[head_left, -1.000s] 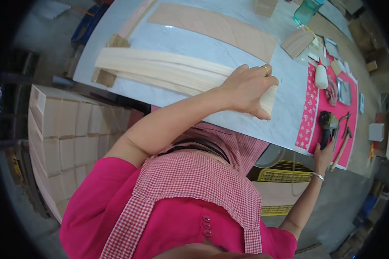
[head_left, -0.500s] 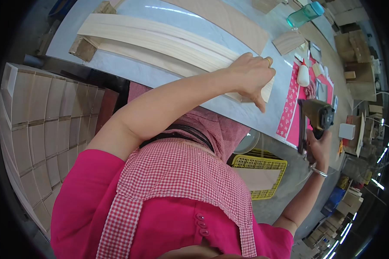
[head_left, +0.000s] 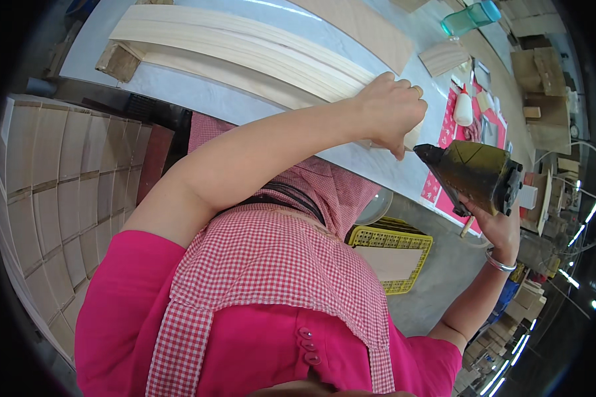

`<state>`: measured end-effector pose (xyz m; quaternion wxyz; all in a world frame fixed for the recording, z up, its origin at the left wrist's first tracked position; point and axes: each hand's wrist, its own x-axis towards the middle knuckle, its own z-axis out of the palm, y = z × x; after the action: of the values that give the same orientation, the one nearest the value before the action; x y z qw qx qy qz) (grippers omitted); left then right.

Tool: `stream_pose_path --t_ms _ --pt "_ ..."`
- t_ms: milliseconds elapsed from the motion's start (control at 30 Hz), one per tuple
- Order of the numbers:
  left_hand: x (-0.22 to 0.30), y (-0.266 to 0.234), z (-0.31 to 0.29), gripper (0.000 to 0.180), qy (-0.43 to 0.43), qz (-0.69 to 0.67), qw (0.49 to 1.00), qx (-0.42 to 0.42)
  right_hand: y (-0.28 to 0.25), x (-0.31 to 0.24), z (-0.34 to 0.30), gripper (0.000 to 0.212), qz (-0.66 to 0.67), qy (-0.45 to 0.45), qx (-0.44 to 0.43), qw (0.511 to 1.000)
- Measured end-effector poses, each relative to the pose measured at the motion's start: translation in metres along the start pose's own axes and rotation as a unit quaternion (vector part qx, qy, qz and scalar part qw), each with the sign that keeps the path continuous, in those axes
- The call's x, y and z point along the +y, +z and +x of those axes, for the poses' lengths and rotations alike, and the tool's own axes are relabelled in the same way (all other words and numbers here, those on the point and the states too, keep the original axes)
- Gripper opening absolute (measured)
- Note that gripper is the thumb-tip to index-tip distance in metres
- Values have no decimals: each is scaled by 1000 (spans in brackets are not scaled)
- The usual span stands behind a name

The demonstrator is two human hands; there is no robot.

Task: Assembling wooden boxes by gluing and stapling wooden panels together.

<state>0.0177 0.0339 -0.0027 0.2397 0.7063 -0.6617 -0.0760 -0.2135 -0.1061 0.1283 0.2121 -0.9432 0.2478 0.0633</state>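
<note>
A long frame of pale wooden boards (head_left: 245, 53) lies along the near side of the table, its left end on a brown wooden block (head_left: 118, 63). My left hand (head_left: 392, 112) is closed over the right end of the frame, fingers on the far side and thumb toward me. In my right hand (head_left: 500, 231) is a dark, worn nail gun (head_left: 480, 172), gripped by its handle. Its nose points left, close to the frame's right end beside my left thumb; whether it touches the wood I cannot tell.
Beyond the frame lies a flat plywood board (head_left: 357, 26), with a smaller wood piece (head_left: 442, 59) and a teal bottle (head_left: 462, 21) to its right. A white squeeze bottle (head_left: 463, 109) stands on a pink patterned sheet (head_left: 447, 109). Below are a yellow crate (head_left: 398, 290) and stacked wooden boxes (head_left: 53, 192).
My right hand has turned the nail gun so its nose swings left, up to the frame's end. My left hand keeps its hold there.
</note>
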Motion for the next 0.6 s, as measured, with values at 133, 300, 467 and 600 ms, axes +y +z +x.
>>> stream_pose_path --t_ms 133,300,467,600 --pt "-1 2 0 61 4 -1 1000 10 0 -7 1 53 -15 21 -16 1000" --pt "-1 0 1 61 1 -1 1000 -1 1 -2 4 52 -10 2 -12 1000" --pt "-1 2 0 61 4 -3 1000 10 2 4 5 51 -26 -23 -15 999" --pt "-2 1 1 62 2 3 1000 27 4 -3 7 47 -20 -33 9 999"
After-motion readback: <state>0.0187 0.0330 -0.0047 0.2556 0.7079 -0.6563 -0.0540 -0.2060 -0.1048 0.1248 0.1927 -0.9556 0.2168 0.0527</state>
